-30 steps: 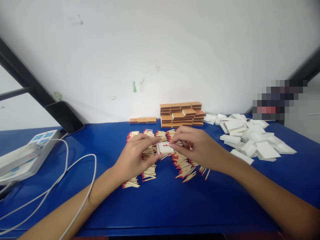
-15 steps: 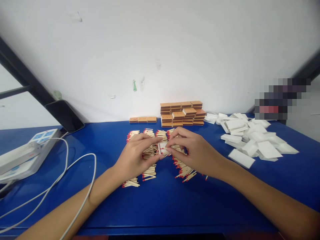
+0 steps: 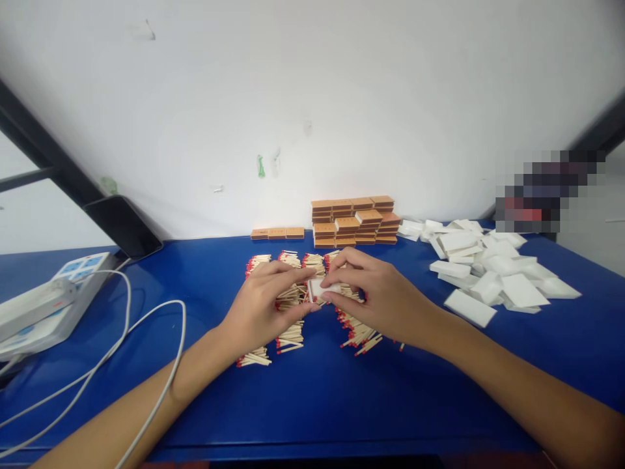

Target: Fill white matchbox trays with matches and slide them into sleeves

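A small white matchbox tray (image 3: pixel 314 290) is held over the matches in the middle of the table. My left hand (image 3: pixel 266 296) is closed on its left end, thumb on the near side and fingers on the far side. The fingertips of my right hand (image 3: pixel 368 286) are pinched together at the tray's inside. Red match heads show close to them, but what they grip is hidden. Red-tipped matches (image 3: pixel 290 335) lie in rough rows under and around both hands. More matches (image 3: pixel 361 332) are heaped below my right hand.
Orange matchboxes (image 3: pixel 346 225) stand stacked against the wall, with a short row of matchboxes (image 3: pixel 277 233) to their left. White trays (image 3: pixel 488 267) are piled at right. A power strip (image 3: pixel 73 293), white cable (image 3: pixel 183 326) and dark phone-like slab (image 3: pixel 124 225) are at left; the cable crosses my left forearm.
My right fingertips have shifted slightly at the tray. The left hand keeps its hold, and the whole view has moved a little.
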Action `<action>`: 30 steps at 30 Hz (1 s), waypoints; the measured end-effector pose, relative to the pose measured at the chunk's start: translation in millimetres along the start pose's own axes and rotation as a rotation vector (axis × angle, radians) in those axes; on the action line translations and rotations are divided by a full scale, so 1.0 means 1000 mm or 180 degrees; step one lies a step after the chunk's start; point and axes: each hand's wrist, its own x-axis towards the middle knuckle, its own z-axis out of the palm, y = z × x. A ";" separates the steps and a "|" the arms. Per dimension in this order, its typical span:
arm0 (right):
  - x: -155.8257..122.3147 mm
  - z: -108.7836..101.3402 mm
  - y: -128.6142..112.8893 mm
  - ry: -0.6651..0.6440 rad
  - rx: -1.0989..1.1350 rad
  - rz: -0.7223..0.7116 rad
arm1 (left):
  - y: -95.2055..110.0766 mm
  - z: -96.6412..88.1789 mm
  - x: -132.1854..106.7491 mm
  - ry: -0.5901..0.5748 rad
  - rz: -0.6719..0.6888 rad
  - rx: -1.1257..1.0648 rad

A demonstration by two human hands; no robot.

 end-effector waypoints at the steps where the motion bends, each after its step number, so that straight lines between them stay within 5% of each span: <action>1: 0.001 -0.002 0.001 0.0017 0.0032 -0.0010 | 0.000 0.000 0.000 0.0001 -0.0010 0.0016; 5: 0.003 -0.020 0.009 0.0018 0.0022 0.0132 | -0.003 -0.001 0.000 0.0081 -0.0101 0.0206; 10: 0.004 -0.044 0.027 -0.1191 -0.0045 0.0632 | -0.003 -0.005 0.001 0.0066 -0.0178 0.0336; 14: 0.003 -0.042 0.030 -0.1695 0.0059 0.0809 | -0.001 -0.005 0.001 0.0002 -0.0034 0.0235; 30: 0.002 -0.044 0.027 -0.1807 0.0230 0.0912 | -0.008 -0.004 -0.001 -0.0027 0.0031 0.0386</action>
